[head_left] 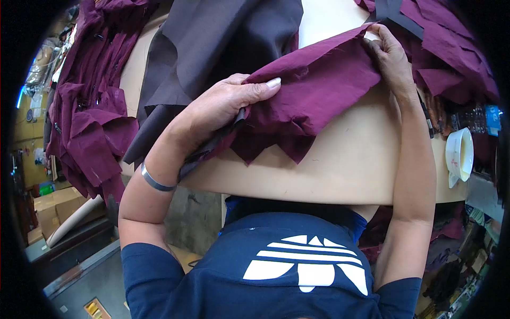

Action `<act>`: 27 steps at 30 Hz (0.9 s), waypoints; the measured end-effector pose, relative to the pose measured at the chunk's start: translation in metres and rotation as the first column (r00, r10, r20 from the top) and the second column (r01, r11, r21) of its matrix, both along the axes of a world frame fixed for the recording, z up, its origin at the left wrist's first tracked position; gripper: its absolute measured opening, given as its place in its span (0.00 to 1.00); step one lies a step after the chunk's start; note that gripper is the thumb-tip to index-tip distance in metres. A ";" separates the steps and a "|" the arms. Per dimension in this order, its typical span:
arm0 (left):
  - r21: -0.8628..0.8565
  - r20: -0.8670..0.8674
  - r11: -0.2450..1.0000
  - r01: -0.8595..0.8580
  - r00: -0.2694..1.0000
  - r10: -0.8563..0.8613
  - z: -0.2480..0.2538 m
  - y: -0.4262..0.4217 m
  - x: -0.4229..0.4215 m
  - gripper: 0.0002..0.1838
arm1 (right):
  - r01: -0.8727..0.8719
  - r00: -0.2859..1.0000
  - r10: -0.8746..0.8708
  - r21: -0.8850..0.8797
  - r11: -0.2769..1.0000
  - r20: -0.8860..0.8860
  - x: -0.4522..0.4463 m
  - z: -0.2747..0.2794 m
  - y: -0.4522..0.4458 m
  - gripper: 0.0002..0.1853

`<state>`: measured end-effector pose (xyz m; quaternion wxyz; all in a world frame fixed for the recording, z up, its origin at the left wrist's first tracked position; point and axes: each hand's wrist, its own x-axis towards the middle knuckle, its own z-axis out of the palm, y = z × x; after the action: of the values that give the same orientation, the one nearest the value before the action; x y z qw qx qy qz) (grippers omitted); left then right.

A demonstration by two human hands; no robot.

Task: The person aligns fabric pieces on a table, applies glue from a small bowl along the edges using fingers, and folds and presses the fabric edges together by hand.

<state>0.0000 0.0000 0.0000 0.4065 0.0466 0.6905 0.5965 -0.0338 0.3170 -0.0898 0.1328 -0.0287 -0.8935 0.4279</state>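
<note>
A maroon fabric piece (319,85) with raw, frayed edges stretches between my two hands above the pale tabletop. My left hand (228,101) grips its left end, thumb on top and the fingers hidden beneath the cloth. At the upper right corner, my right hand (388,56) pinches the fabric between thumb and fingers. Dark grey fabric (212,48) lies behind my left hand and runs under it, partly covered by the maroon piece. Pointed maroon ends hang below the stretched part.
Maroon fabric pieces (93,106) drape over the table's left side. Another maroon pile (451,53) lies at the right, with a white cup-like container (459,157) near the right edge. The pale table (350,165) curves in front of my body. A cardboard box (58,210) stands lower left.
</note>
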 end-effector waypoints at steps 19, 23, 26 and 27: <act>0.053 -0.097 0.983 0.178 0.980 -0.172 -0.009 0.016 0.004 0.21 | -0.016 1.000 0.019 -0.096 0.995 0.023 0.012 0.012 -0.020 0.14; 0.151 -0.150 0.962 0.229 0.967 -0.207 -0.015 0.017 0.010 0.14 | -0.010 1.000 0.012 -0.091 0.996 0.013 0.014 0.014 -0.017 0.14; 0.050 -0.197 0.964 0.263 0.948 -0.248 -0.015 0.013 0.011 0.09 | -0.024 0.999 0.030 -0.173 0.985 0.036 0.016 0.016 -0.021 0.14; 0.034 -0.226 0.965 0.260 0.943 -0.246 -0.016 0.013 0.012 0.09 | -0.033 0.999 0.039 -0.142 0.989 0.037 0.016 0.016 -0.019 0.14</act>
<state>0.0117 0.0126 -0.0160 0.3993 0.2133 0.7003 0.5519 -0.0178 0.2982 -0.0742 0.1050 -0.0304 -0.8637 0.4920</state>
